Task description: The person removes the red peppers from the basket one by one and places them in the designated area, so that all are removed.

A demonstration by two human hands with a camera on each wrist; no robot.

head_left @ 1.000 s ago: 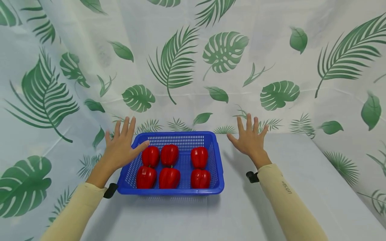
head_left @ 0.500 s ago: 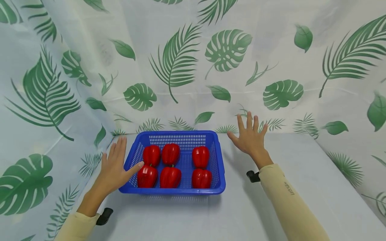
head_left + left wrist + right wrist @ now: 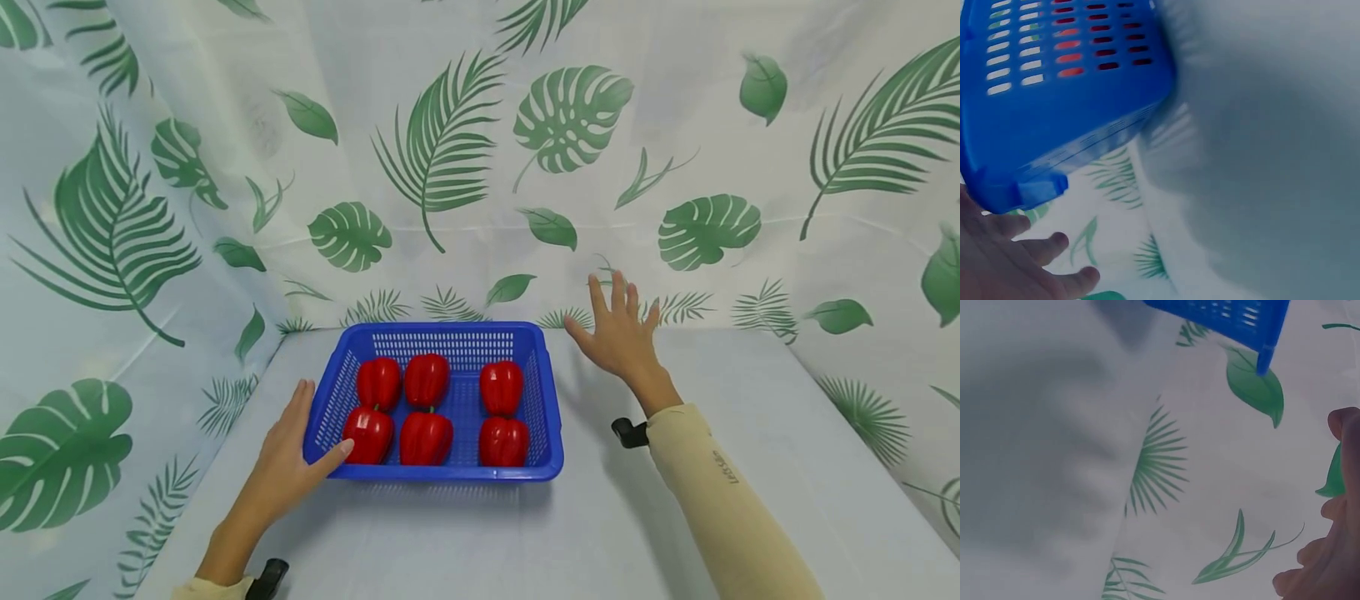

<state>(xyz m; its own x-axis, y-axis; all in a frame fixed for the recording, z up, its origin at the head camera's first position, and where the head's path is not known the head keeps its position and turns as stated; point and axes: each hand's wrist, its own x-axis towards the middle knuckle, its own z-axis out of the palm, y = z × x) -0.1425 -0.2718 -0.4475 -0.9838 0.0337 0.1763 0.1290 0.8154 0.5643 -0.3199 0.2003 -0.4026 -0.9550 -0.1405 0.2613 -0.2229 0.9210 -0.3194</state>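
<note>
A blue plastic basket (image 3: 450,473) with slotted walls holds several glossy red bell peppers (image 3: 427,379), most on its left side and two on its right. In the head view my left hand (image 3: 281,462) is at the basket's left front corner, fingers extended along the outer side and thumb over the rim. The left wrist view has the same fingers (image 3: 1054,247) spread beside the basket's rim. Away to the right of the basket, my right hand (image 3: 618,337) hovers with spread fingers and holds nothing. Its fingers also show at the edge of the right wrist view.
A white-covered table (image 3: 480,542) bears the basket near its back edge. Behind and at both sides hangs a white curtain (image 3: 450,167) printed with green leaves. Black wrist straps (image 3: 630,433) show below both hands.
My left hand has come down and toward me, from above the basket's left rim to its left front corner. The right hand has barely moved; basket and bell peppers keep their arrangement.
</note>
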